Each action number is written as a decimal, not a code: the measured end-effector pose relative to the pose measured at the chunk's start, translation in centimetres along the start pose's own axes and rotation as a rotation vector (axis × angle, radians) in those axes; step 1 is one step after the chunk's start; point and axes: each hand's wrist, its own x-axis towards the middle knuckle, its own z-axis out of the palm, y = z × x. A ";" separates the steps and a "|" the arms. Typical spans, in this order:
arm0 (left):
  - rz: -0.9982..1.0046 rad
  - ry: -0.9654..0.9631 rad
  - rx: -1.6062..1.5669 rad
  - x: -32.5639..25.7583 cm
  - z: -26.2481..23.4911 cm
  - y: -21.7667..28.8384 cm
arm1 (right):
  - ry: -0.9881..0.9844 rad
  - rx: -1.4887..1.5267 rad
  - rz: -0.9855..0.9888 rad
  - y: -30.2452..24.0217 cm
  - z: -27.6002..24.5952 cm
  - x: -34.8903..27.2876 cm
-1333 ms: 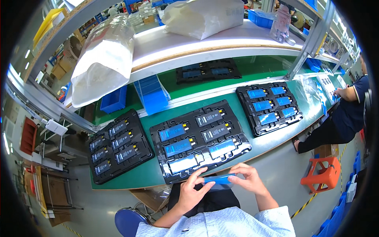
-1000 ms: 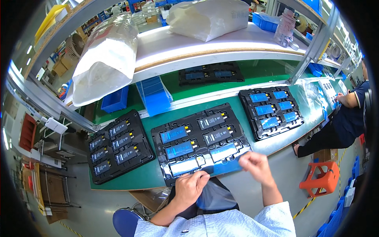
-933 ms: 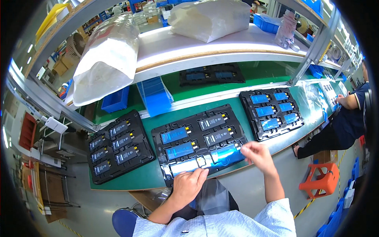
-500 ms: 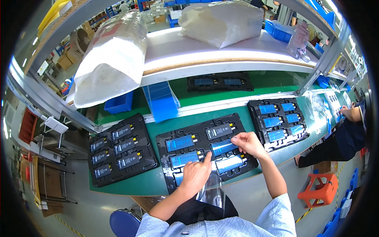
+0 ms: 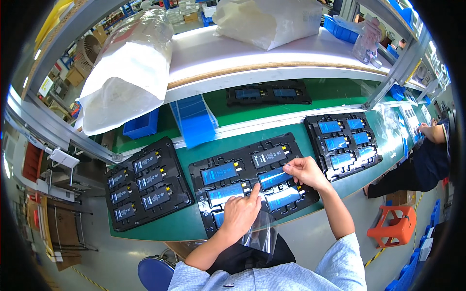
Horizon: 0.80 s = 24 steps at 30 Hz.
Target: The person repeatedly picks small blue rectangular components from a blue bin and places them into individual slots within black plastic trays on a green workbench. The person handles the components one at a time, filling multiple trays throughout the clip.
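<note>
In the middle black tray point(image 5: 242, 154) lie flat battery packs, several with blue film and one with a dark face point(image 5: 270, 157) at the far right. My right hand point(image 5: 306, 172) pinches thin film at the right end of a blue-covered battery point(image 5: 273, 178); the film's edge is barely visible. My left hand point(image 5: 241, 211) rests over the tray, index finger stretched to that battery's left end and the other fingers loosely bent. Below the left hand, a clear plastic sheet point(image 5: 262, 235) hangs over the table edge; whether the hand touches it is hidden.
A tray of dark batteries point(image 5: 145, 182) stands left, one of blue-covered batteries point(image 5: 342, 143) right. Behind are blue film sheets point(image 5: 194, 121), a blue bin point(image 5: 141, 125) and another tray point(image 5: 268, 93) under the shelf point(image 5: 272, 63). A co-worker point(image 5: 422, 155) stands at right beside an orange stool point(image 5: 394, 225).
The view has shifted slightly. Both hands keep nearly the same places on the battery, with the right hand still pinching at its right end.
</note>
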 end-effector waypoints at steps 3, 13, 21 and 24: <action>0.000 -0.008 0.001 0.0 0.0 0.0 | -0.005 -0.003 0.013 -0.2 0.0 -0.1; 0.000 -0.027 0.019 0.1 -0.1 0.1 | 0.003 -0.010 0.020 -0.2 0.1 -0.1; 0.049 -0.064 0.071 0.4 0.2 0.4 | 0.026 -0.023 -0.004 0.0 0.3 0.0; 0.098 -0.110 0.145 0.5 0.4 0.4 | 0.044 -0.028 -0.022 0.4 0.4 0.0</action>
